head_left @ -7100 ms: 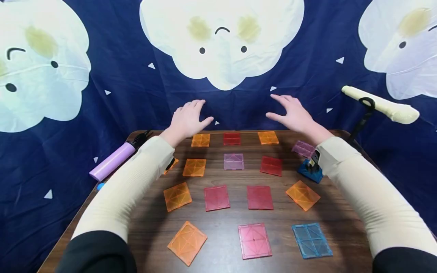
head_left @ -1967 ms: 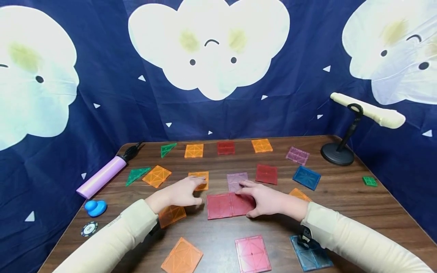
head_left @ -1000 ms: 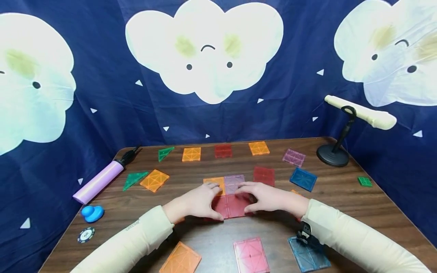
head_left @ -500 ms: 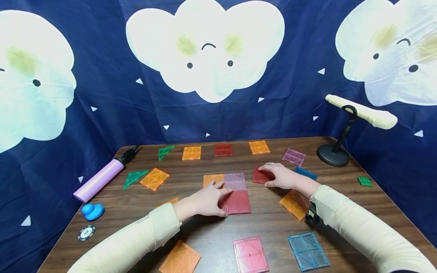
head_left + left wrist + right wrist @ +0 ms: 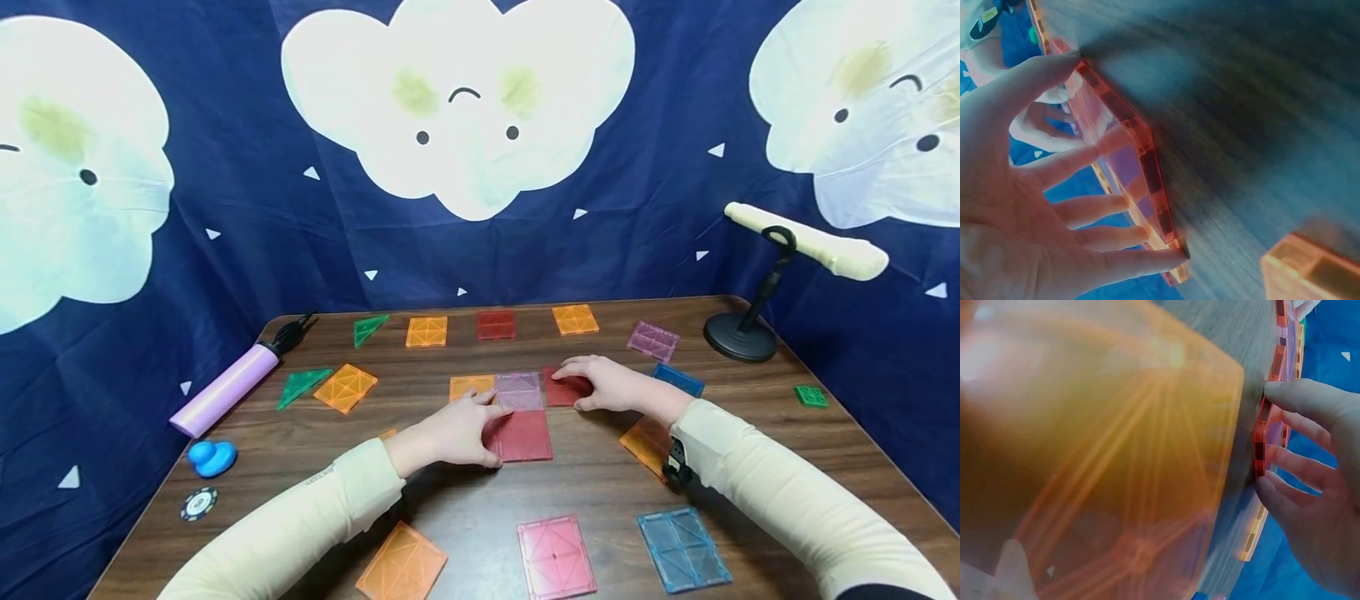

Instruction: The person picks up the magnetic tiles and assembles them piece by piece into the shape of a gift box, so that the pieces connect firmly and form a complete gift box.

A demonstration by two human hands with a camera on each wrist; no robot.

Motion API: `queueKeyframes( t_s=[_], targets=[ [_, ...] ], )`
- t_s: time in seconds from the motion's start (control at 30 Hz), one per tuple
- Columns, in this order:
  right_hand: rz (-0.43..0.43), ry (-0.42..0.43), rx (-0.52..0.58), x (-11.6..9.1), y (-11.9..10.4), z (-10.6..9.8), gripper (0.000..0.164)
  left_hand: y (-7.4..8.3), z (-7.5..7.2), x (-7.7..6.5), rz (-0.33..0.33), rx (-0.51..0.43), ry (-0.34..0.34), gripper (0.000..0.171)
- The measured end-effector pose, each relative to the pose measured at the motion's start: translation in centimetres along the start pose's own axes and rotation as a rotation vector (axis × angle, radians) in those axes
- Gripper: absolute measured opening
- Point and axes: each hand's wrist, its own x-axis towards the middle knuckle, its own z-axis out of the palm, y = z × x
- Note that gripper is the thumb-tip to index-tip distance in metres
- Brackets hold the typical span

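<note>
A cluster of translucent magnetic tiles lies mid-table: orange tile, purple tile and red tile, plus a second red one mostly hidden under my left hand. Fingers spread fairly straight, that hand rests across the cluster's left side; in the left wrist view its thumb touches the red edge. My right hand holds another red tile by its edges, right beside the purple one. In the right wrist view, thumb and fingers span this red tile.
Loose tiles lie around: orange, pink, blue, and orange under the right forearm. More stand along the back. At left are a purple pump, blue duck and chip; a black stand is back right.
The orange, purple and two red tiles have come together into a block. My right hand left the block, took hold of another red tile and slid it left to the purple one.
</note>
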Motion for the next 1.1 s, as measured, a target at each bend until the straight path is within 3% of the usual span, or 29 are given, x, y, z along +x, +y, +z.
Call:
queueKeyframes(
  t_s=[0.33, 0.47, 0.63, 0.87, 1.1],
  targets=[
    [-0.013, -0.002, 0.000, -0.1, -0.7, -0.5, 0.052, 0.0, -0.2, 0.1, 0.001, 0.012, 0.014, 0.077],
    [-0.055, 0.086, 0.036, -2.2, -0.2, -1.4, 0.046, 0.1, -0.2, 0.0, 0.000, 0.012, 0.013, 0.077],
    [-0.158, 0.163, 0.101, -6.4, 0.3, -1.9, 0.036, 0.2, -0.1, -0.1, -0.001, 0.010, 0.003, 0.078],
    [-0.225, 0.050, 0.197, -11.8, 1.1, -1.0, 0.029, 0.2, -0.1, 0.0, -0.001, 0.026, -0.004, 0.077],
    [-0.190, -0.054, 0.148, -13.7, 1.3, -0.2, 0.055, 0.2, -0.1, 0.1, -0.017, 0.027, -0.018, 0.078]
  ],
)
